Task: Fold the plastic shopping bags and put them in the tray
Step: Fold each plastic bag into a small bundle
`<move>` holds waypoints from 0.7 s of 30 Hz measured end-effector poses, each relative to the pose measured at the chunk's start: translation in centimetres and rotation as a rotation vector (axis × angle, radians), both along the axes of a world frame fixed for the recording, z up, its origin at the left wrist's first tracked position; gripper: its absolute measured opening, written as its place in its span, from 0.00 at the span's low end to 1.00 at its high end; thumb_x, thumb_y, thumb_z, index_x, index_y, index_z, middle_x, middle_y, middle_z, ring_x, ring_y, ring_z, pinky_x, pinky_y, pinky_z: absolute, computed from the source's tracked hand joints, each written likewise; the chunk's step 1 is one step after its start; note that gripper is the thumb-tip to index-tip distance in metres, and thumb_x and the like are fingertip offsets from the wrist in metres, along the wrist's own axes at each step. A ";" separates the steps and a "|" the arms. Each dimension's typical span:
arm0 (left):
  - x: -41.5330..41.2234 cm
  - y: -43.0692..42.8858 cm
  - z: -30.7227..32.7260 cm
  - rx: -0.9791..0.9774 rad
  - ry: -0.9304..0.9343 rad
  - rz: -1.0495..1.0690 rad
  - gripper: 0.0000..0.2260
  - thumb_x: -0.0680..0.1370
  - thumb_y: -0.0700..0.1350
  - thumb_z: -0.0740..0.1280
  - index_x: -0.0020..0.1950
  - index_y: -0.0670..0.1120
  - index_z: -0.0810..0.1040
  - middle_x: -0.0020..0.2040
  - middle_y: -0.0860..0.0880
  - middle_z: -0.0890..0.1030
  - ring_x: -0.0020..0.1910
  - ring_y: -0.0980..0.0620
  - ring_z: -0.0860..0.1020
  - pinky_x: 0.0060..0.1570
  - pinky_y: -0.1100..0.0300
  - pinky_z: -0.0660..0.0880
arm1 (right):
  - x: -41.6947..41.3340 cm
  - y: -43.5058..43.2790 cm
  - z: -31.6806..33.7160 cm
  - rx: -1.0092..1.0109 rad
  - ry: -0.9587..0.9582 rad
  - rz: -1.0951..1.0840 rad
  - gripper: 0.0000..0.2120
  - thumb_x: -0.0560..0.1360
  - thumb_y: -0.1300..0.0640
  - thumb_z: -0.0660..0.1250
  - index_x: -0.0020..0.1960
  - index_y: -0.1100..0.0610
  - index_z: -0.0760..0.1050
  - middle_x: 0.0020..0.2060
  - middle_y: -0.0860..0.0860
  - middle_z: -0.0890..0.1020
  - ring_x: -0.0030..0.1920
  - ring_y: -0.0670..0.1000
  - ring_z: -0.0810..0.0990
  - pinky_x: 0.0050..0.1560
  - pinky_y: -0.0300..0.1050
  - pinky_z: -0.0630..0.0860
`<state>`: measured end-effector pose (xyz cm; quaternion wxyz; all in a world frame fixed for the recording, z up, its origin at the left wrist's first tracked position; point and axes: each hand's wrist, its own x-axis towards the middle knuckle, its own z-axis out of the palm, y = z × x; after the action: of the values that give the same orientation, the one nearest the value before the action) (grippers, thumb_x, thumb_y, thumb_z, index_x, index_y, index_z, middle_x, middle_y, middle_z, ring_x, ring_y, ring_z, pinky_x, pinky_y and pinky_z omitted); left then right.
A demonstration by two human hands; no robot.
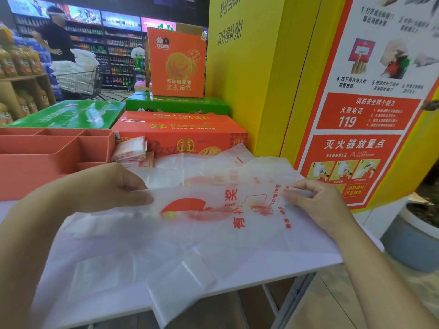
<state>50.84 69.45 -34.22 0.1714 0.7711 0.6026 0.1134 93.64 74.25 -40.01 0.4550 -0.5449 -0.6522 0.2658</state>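
A translucent white plastic shopping bag (213, 224) with red print lies spread on the white table (99, 302), its handles hanging over the front edge. My left hand (104, 186) pinches the bag's upper left edge, thumb on top. My right hand (316, 205) pinches the upper right edge between fingertips. More flat bags (225, 167) lie behind it. A stack of folded bags (131, 150) sits beside the red compartment tray (47, 153) at the left.
Orange and green cartons (180, 129) stand behind the table. A yellow pillar with a red fire-safety poster (356, 110) rises at the right. A grey planter (413, 236) stands on the floor at the right. A person with a cart (59, 43) is far back.
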 end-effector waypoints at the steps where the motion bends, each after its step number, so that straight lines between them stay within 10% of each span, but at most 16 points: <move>1: -0.5 -0.1 0.1 0.001 0.014 0.011 0.22 0.67 0.76 0.63 0.41 0.60 0.85 0.35 0.55 0.83 0.36 0.53 0.81 0.42 0.56 0.79 | 0.1 0.2 -0.1 0.001 0.008 -0.017 0.06 0.71 0.50 0.78 0.44 0.51 0.85 0.41 0.43 0.87 0.43 0.45 0.85 0.43 0.43 0.76; 6: -2.6 0.6 -0.5 0.067 0.016 0.114 0.40 0.56 0.85 0.56 0.42 0.54 0.84 0.36 0.51 0.82 0.39 0.48 0.81 0.47 0.50 0.80 | 0.1 0.6 -0.5 0.042 0.030 -0.080 0.09 0.72 0.49 0.77 0.48 0.51 0.82 0.42 0.49 0.86 0.43 0.52 0.85 0.42 0.50 0.81; 13: -2.8 2.2 -1.4 0.116 0.067 0.265 0.10 0.72 0.60 0.74 0.34 0.56 0.83 0.32 0.54 0.81 0.37 0.52 0.80 0.41 0.57 0.76 | 0.2 1.4 -1.1 0.029 -0.011 -0.093 0.12 0.75 0.53 0.76 0.55 0.53 0.77 0.43 0.52 0.86 0.43 0.50 0.86 0.41 0.48 0.83; 15: -2.8 2.4 -1.5 0.138 0.074 0.305 0.07 0.71 0.58 0.76 0.36 0.58 0.82 0.36 0.54 0.82 0.39 0.52 0.79 0.43 0.56 0.77 | 0.3 1.6 -1.2 0.025 -0.057 -0.110 0.13 0.76 0.54 0.75 0.57 0.54 0.76 0.42 0.48 0.85 0.39 0.42 0.83 0.33 0.32 0.75; 21: -2.3 3.1 -1.7 0.219 0.353 0.410 0.13 0.69 0.68 0.73 0.46 0.64 0.78 0.42 0.59 0.77 0.44 0.51 0.76 0.47 0.55 0.75 | 0.2 2.1 -1.8 0.016 -0.217 -0.184 0.23 0.75 0.52 0.76 0.66 0.53 0.73 0.42 0.47 0.81 0.42 0.44 0.79 0.36 0.40 0.68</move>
<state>48.56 72.53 -35.88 -0.0465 0.6551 0.7504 0.0742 93.87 76.40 -41.78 0.4087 -0.6242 -0.6471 0.1572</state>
